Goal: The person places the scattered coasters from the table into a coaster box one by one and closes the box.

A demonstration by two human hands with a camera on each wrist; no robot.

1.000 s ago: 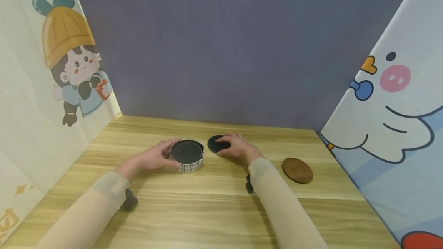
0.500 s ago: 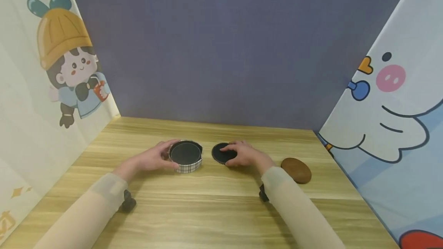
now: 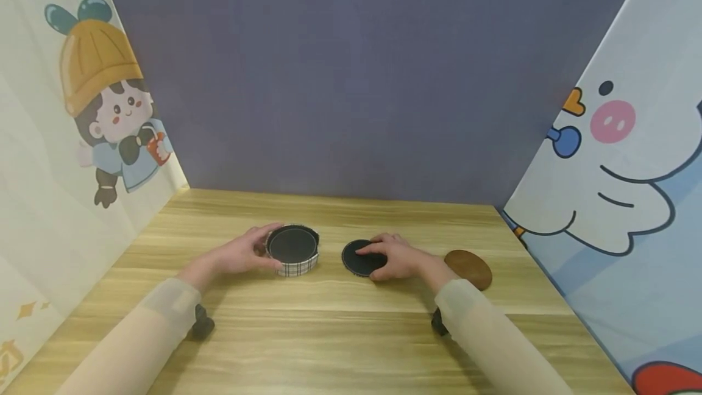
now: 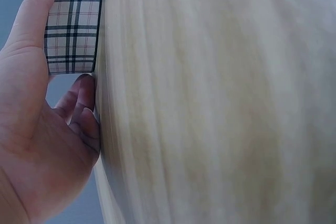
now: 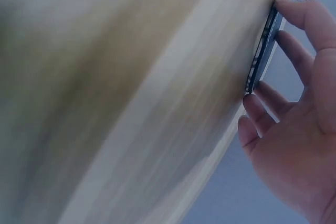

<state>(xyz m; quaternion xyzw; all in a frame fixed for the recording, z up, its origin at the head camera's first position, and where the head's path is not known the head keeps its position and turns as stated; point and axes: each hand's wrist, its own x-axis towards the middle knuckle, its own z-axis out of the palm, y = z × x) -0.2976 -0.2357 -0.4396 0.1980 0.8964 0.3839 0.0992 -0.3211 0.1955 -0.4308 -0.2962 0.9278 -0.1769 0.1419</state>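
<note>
My left hand (image 3: 248, 253) grips the left side of a round plaid coaster holder (image 3: 297, 269), thumb at the front and fingers behind. The holder stands on the table, a black disc filling its top and a notch in its right side. In the left wrist view its checked wall (image 4: 74, 30) shows beside the thumb. To the right lies a thin round black coaster (image 3: 359, 261) with a checked edge, held at its right side by my right hand (image 3: 404, 259). The thumb touches the near rim and the index finger lies on top. Both things are apart.
A round brown wooden disc (image 3: 473, 268) lies at the right, its left edge close behind my right wrist. The wood-grain table (image 3: 329, 340) ends at a grey back panel (image 3: 340, 78), with printed cloth panels on both sides.
My right hand has slid the black coaster toward me and slightly right across the table. The left hand and the coaster holder have stayed nearly still; the view has shifted a little.
</note>
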